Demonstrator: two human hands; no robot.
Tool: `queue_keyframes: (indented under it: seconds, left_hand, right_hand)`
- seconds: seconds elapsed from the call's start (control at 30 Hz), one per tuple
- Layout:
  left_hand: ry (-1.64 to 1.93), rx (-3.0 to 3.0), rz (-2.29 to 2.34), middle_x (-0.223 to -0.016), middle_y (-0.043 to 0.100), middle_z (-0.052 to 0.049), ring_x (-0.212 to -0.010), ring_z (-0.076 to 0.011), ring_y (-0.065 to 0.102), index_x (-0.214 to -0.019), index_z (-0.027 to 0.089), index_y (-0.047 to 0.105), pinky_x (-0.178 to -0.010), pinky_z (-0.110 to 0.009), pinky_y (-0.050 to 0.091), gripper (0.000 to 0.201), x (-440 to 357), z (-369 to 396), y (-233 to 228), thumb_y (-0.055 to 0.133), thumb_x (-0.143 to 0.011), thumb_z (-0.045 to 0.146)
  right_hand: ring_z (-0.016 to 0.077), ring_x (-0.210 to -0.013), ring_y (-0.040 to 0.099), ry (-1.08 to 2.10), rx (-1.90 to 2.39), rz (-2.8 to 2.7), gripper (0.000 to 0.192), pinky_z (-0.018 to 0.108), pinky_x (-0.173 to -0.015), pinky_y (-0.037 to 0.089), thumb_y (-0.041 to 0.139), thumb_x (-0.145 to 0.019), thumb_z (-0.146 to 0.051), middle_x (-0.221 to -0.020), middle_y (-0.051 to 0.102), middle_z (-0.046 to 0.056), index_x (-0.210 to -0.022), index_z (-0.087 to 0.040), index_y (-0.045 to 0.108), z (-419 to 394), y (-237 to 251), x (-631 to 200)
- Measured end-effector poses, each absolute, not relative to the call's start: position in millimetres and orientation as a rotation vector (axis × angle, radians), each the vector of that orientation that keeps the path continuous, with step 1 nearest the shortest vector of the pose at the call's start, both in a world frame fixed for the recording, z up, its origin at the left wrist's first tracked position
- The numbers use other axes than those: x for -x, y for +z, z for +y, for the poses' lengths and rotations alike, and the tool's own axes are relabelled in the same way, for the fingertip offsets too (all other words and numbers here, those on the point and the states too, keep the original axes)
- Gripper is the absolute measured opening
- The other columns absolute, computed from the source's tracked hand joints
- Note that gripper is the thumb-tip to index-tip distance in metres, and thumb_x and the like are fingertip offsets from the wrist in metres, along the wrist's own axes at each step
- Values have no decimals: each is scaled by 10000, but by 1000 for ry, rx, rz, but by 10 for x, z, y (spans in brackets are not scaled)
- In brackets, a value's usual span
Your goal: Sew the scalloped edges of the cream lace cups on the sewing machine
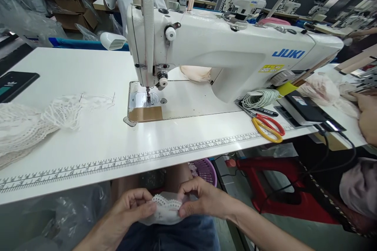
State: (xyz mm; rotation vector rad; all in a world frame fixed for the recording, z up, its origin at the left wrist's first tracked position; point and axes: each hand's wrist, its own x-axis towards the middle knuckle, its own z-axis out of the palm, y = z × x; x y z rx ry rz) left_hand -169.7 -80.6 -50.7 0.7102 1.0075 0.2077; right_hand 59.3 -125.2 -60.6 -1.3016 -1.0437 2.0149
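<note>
Down in the lap, below the edge of the tabletop (188,141), the left hand (132,206) and the right hand (203,200) each pinch an end of a small white lace piece (165,208), thumbs pressed on its scalloped edge. The lace looks thin and limp, so a hard tug between the two grips could stretch or fray it, I'd judge, and a loosened pinch would let it slide off the knees toward the floor. The scissors (267,125) lie near the tabletop's edge beside the sewing machine (224,53), where a careless elbow might knock them off.
</note>
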Motion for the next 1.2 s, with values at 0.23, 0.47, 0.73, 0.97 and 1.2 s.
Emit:
queue_keyframes:
  seconds: [0.23, 0.47, 0.73, 0.97, 1.2]
  left_hand:
    - [299, -534, 945, -592, 561, 29, -591, -79, 437, -629, 140, 555, -567, -176, 319, 377, 1667, -840, -468, 842, -585, 381]
    - [225, -656, 877, -798, 657, -15, -727, -117, 527, -707, 147, 620, -645, -198, 365, 295, 1641, -797, -509, 809, -650, 366]
    - [311, -497, 826, -664, 590, 2, -629, -103, 477, -667, 151, 551, -620, -210, 382, 306, 1733, -794, -593, 782, -693, 350]
    - [265, -686, 823, -697, 580, -6, -648, -101, 480, -691, 146, 632, -610, -190, 359, 267, 1660, -811, -581, 751, -720, 383]
    - [282, -1039, 857, -680, 510, -1, -631, -112, 451, -700, 130, 665, -567, -215, 314, 348, 1669, -794, -648, 704, -728, 474]
  right_hand:
    - [96, -624, 509, 2060, 1200, -1096, 310, 217, -612, 387, 809, -624, -369, -695, 614, 16, -768, -113, 710, -1289, -640, -742]
    - [86, -620, 468, 2103, 1155, -1134, 469, 192, -591, 370, 870, -466, -425, -656, 578, -34, -778, -129, 683, -1241, -610, -659]
    - [103, -672, 516, 2044, 1088, -1158, 443, 208, -622, 400, 819, -551, -482, -721, 614, 11, -780, -117, 717, -1260, -663, -729]
    - [88, -652, 510, 2186, 1053, -1113, 538, 202, -628, 409, 862, -440, -461, -719, 596, -13, -807, -121, 663, -1233, -600, -682]
    - [55, -550, 358, 2022, 1167, -1210, 414, 177, -488, 268, 766, -658, -469, -601, 448, -48, -732, -112, 572, -1105, -626, -336]
